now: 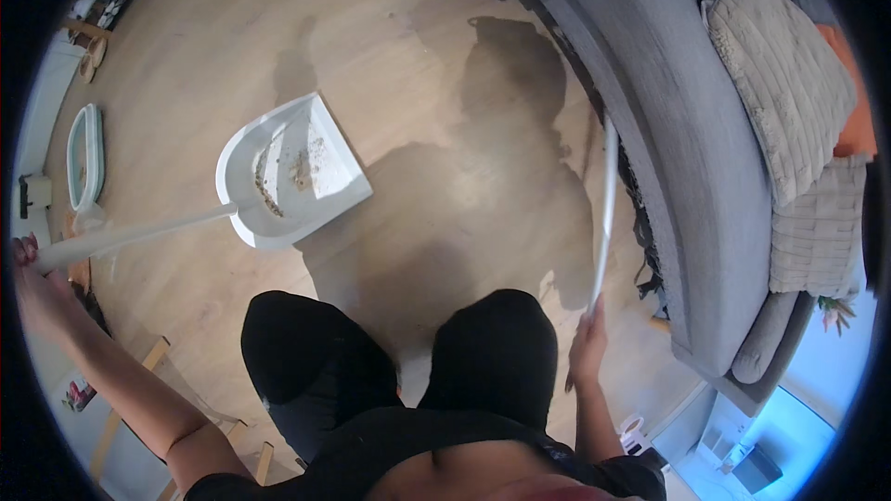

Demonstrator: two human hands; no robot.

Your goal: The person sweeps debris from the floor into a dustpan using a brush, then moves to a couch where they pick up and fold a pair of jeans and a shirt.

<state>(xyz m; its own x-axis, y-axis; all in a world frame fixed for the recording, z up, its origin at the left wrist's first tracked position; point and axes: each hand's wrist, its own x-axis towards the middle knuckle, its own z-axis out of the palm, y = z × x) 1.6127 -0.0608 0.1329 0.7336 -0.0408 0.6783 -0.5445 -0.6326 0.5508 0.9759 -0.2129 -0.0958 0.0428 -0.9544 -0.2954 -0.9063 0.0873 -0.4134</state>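
Observation:
At the left edge, my left hand (45,292) is closed around the end of the long white handle (153,228) of a dustpan. The white dustpan (303,216) rests on the floor, with crumbs and dirt (268,188) scattered inside it. My right hand (588,348) grips a thin white pole (607,209) low beside a grey sofa (696,174). The pole's far end passes beneath the sofa's front edge, so its head is hidden. My bent knees, in black trousers (320,355), show between the two hands.
Wood-look floor (390,35) spreads ahead, crossed by shadows. Torn dark fabric (647,250) hangs below the sofa, which bears beige cushions (779,83). A pale green oval plastic frame (97,153) and slippers (92,59) are at the left. Wooden legs (156,355) stand by my left arm.

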